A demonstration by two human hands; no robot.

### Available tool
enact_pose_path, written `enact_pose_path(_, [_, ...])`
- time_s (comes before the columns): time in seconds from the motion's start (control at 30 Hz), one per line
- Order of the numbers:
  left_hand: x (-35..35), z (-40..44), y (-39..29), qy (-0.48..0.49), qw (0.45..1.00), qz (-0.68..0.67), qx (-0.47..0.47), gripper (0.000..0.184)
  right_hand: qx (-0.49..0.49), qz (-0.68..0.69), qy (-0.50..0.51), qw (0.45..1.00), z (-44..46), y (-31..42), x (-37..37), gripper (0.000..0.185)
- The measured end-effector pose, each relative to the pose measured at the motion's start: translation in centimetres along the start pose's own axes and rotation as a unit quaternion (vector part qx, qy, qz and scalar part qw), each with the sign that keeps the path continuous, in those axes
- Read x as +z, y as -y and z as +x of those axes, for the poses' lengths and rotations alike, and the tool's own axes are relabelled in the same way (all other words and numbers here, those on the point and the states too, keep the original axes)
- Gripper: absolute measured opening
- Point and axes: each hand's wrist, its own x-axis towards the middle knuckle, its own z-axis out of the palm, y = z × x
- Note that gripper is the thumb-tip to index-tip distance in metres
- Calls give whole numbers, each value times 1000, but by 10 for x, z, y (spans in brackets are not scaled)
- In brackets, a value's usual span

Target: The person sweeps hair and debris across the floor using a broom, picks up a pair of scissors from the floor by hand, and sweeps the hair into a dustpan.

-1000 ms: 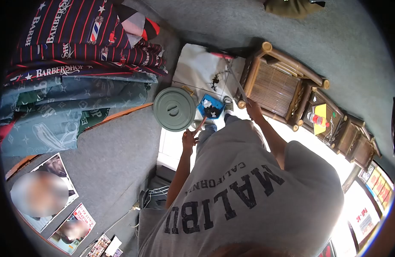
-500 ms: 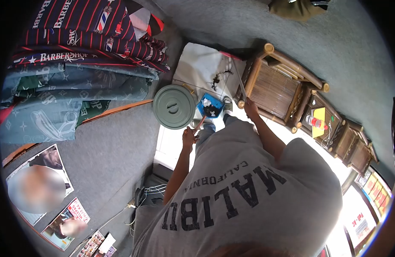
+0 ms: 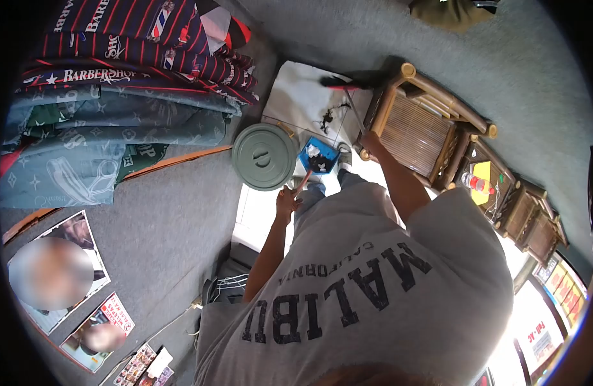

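Note:
My left hand [image 3: 287,201] is closed around the reddish handle of a blue dustpan [image 3: 304,157]. Dark hair clippings [image 3: 319,165] and some crumpled white bits lie in the pan, which is close to my feet. A long broom [image 3: 353,107] slants away from my right hand [image 3: 371,145], whose fingers are wrapped round its stick. The broom's red head with black bristles touches or hovers just over the far floor tiles; I cannot tell which. Between broom head and dustpan, a dark clump of hair [image 3: 326,119] lies on the white tiles.
Left of the dustpan stands a lidded grey-green bin [image 3: 264,157]. A bamboo chair [image 3: 415,135] and a bamboo table [image 3: 479,170] with a red-capped bottle [image 3: 476,183] line the right side. Barbershop capes [image 3: 135,83] hang at the left wall.
My right hand has moved forward and slightly left. The broom head has shifted, and its black bristles now show over the tiles. My left hand and the dustpan stay nearly in place.

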Motion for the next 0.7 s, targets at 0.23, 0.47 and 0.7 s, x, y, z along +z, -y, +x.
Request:
enact_pose_path(0.23, [-8, 2, 1, -30, 999, -2, 19, 46, 25, 164, 86, 982, -108, 22, -55, 32])
enact_pose_path(0.47, [-1, -11, 6, -33, 998, -35, 27, 47, -67, -29, 43, 996, -72, 19, -22, 37])
enact_pose_path(0.7, [-21, 2, 23, 19, 998, -47, 40, 50, -162, -95, 27, 982, -136, 25, -45, 38])
